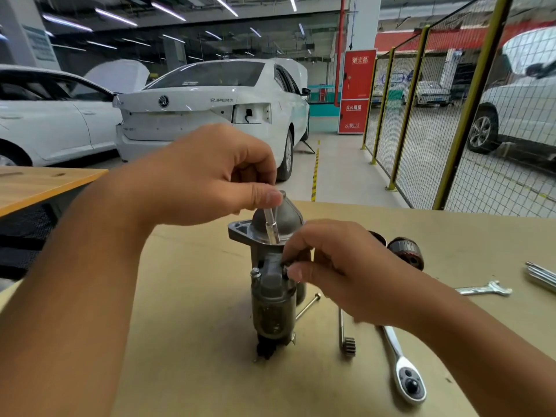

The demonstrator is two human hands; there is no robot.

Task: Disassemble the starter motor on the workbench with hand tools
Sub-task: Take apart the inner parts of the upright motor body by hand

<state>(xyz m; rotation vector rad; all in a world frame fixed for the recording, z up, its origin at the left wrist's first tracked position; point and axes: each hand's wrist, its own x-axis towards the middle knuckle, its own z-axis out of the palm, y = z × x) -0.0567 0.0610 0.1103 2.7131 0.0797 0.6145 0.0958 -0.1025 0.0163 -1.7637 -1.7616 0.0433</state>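
The grey starter motor (272, 299) stands on the workbench (195, 341), nose housing pointing away from me. A thin silver extension bar (271, 225) rises at a slant from the motor's upper side. My left hand (207, 176) pinches the bar's top end between thumb and fingers. My right hand (334, 272) is lower, its curled fingertips pinching a small dark piece at the bar's bottom end against the motor body. That piece is mostly hidden by my fingers.
A ratchet handle (403, 365), a long bolt (307, 305), a small pinion gear on a rod (349, 346), an open-end wrench (484, 288), an armature (406, 251) and several bright tools (541, 275) lie on the bench's right half. White cars and a yellow mesh fence stand beyond.
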